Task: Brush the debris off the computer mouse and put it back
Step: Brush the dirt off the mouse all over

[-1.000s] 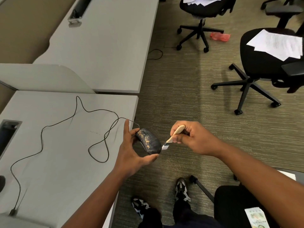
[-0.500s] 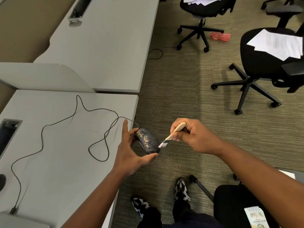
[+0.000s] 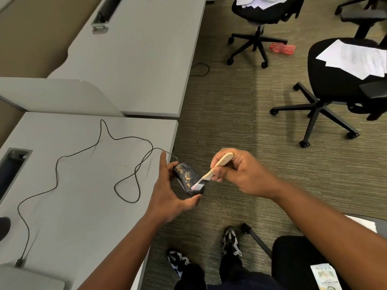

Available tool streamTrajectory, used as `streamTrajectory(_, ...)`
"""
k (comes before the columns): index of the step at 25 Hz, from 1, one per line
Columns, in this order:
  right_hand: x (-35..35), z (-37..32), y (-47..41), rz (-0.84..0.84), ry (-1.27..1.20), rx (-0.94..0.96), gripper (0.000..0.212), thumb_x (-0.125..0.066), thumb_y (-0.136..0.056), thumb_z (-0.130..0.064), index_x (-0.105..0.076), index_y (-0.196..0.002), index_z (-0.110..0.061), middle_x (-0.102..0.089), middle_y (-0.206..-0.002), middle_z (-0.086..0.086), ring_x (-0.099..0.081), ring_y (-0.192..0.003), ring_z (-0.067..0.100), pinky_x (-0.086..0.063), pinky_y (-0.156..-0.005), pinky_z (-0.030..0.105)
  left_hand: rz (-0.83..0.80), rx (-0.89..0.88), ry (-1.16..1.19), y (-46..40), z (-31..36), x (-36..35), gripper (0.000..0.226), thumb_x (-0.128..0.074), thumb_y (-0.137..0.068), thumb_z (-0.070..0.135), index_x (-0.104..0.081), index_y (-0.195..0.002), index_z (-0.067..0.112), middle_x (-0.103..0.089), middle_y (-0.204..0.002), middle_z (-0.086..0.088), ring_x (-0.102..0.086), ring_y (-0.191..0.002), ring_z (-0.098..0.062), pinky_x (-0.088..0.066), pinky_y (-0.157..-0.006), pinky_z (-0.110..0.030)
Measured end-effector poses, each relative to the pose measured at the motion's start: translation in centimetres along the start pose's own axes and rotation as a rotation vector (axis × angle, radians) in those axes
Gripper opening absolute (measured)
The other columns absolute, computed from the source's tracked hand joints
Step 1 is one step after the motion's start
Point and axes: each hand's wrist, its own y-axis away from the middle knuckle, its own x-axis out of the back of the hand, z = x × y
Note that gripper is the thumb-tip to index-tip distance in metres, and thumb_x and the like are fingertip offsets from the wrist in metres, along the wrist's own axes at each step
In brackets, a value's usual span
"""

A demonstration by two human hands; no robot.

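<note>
— Where do we have the computer mouse [image 3: 187, 178] right now?

— In the air, just off the right edge of the grey desk [image 3: 83, 206], near its far right corner. Our left hand [image 3: 169, 193] cups it from below, thumb under the near end and fingers curled round the far side.

— And the brush [image 3: 213, 170]?

— Our right hand [image 3: 240, 174] pinches its pale wooden handle, with the bristles pressed on the near end of the mouse (orange debris [image 3: 181, 169] speckles the dark shell further up).

— The cable [image 3: 100, 155]?

— It loops loosely across the desk from the mouse toward the near left corner. Our shoes [image 3: 230, 239] show on the carpet [image 3: 240, 126] below.
</note>
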Motion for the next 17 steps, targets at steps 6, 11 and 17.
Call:
streamTrajectory(6, -2.5, -0.8, -0.7, -0.088, 0.212, 0.025, 0.002, -0.066, -0.100, -0.020, -0.068, -0.099, -0.019, -0.071, -0.090, 0.005, -0.069, -0.084, 0.021, -0.059, -0.080, 0.042, -0.022, -0.007, 0.014, 0.1, 0.4, -0.2, 0.142, -0.092, -0.056, 0.051, 0.017, -0.144, 0.075, -0.045, -0.143, 0.025, -0.054, -0.129, 0.005, -0.040, -0.104, -0.007)
streamTrajectory(11, -2.1, -0.3, -0.9, 0.021, 0.274, 0.057, 0.006, -0.066, -0.100, -0.023, -0.066, -0.095, -0.027, -0.070, -0.084, 0.005, -0.068, -0.079, 0.028, -0.058, -0.074, 0.052, 0.029, -0.032, -0.004, 0.1, 0.6, 0.0, 0.138, -0.096, -0.057, 0.046, 0.010, -0.137, 0.084, -0.049, -0.141, 0.019, -0.056, -0.128, 0.001, -0.042, -0.106, -0.014)
streamTrajectory(17, -0.9, 0.8, -0.6, 0.244, 0.290, 0.082, 0.006, -0.067, -0.099, -0.022, -0.066, -0.093, -0.024, -0.070, -0.077, 0.008, -0.066, -0.069, 0.030, -0.057, -0.063, 0.050, 0.005, -0.016, -0.026, -0.2, 0.2, 0.3, 0.152, -0.101, -0.061, 0.033, 0.018, -0.145, 0.073, -0.046, -0.148, 0.014, -0.053, -0.131, 0.003, -0.041, -0.107, -0.012)
